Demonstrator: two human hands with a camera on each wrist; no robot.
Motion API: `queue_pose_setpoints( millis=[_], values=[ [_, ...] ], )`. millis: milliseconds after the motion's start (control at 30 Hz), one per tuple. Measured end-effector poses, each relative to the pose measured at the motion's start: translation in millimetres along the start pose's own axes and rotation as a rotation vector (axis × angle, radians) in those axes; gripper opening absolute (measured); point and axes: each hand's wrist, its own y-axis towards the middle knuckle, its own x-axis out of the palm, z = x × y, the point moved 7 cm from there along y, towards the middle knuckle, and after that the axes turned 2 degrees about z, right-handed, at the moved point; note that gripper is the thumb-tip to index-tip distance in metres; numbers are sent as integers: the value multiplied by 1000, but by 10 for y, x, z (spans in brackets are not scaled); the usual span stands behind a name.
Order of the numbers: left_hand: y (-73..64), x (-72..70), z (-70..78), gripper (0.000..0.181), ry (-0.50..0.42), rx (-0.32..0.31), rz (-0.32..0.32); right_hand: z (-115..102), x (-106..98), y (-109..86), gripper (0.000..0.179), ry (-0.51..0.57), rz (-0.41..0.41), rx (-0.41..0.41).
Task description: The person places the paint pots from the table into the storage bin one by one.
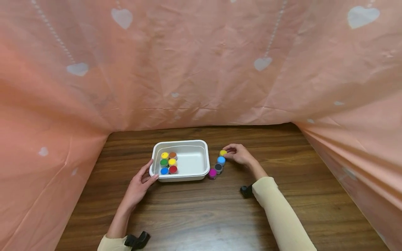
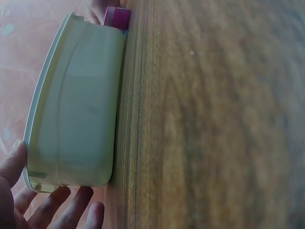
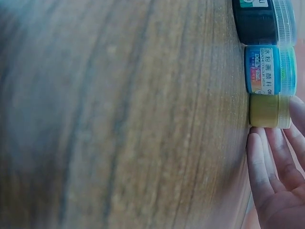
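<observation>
My left hand (image 1: 139,184) holds the near left corner of a white plastic tray (image 1: 192,162); its thumb (image 2: 15,160) is at the rim and the fingers spread along the end wall. Just right of the tray, small paint jars stand in a slanting row: magenta (image 1: 212,173), black (image 1: 218,168), light blue (image 1: 221,160) and yellow (image 1: 223,152). At the far end of that row, my right hand (image 1: 239,154) pinches the yellow jar between thumb and fingers. In the right wrist view the yellow jar (image 3: 265,110) stands against the light blue jar (image 3: 262,70).
Inside the tray's left part sit several jars, among them green (image 1: 164,162), brown (image 1: 172,155), red (image 1: 173,169) and blue (image 1: 164,170). The wooden table (image 1: 194,212) is bounded at the back and sides by a pink cloth (image 1: 201,83) with hearts.
</observation>
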Motion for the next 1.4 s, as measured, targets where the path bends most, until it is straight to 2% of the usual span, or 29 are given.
queue_pose_setpoints(
  millis=[400, 733, 933, 1133, 1400],
  values=[
    [34, 75, -3, 69, -13, 36, 12, 50, -80, 18, 33, -49, 35, -8],
    [52, 160, -40, 70, -37, 12, -1, -27, -212, -37, 33, -87, 68, -46],
    [40, 159, -39, 68, -35, 9, 10, -192, -217, -38, 34, -59, 78, -83],
    [81, 162, -37, 67, -30, 33, 20, -434, -167, -40, 36, -4, 75, -137],
    [134, 231, -43, 69, -47, 54, 31, -736, 10, 12, 34, 15, 63, -172]
  ],
)
